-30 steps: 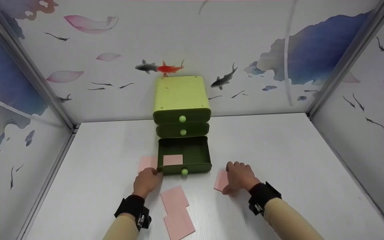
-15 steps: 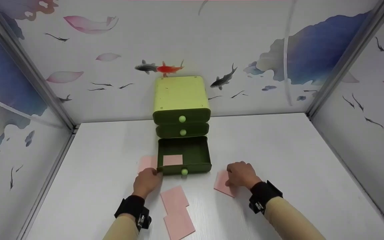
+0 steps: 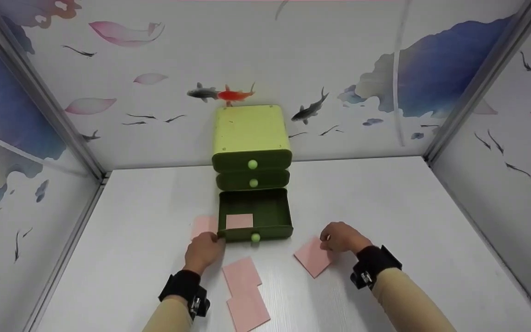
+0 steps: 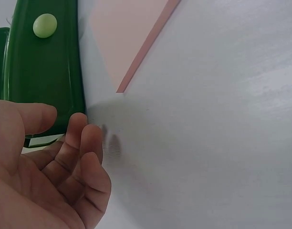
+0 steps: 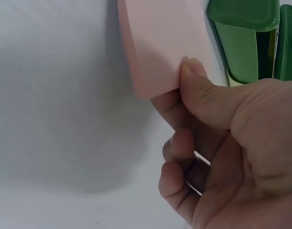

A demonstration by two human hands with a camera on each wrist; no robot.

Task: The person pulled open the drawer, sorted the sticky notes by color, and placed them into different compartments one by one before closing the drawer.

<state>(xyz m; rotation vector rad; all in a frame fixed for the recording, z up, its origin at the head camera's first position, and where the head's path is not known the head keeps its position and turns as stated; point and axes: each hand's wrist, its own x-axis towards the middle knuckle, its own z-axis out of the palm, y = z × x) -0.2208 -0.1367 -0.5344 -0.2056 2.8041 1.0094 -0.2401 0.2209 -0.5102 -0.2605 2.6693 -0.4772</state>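
Observation:
A green drawer stands pulled out, with a pink sticky note pad inside. My left hand holds its front left corner; in the left wrist view the thumb lies by the front face and the fingers curl round the corner. To the right of the drawer, my right hand pinches the corner of another pink sticky note pad between thumb and index finger. That pad shows a thick edge in the right wrist view, tilted above the table.
Two overlapping pink pads, the farther one and the nearer one, lie in front of the drawer. Another pink pad lies left of it, partly hidden. The drawer cabinet stands against the back wall.
My right hand has shifted from covering the right-hand pad to pinching its corner, moving slightly right. The pad has turned and more of it shows. My left hand has stayed at the drawer corner.

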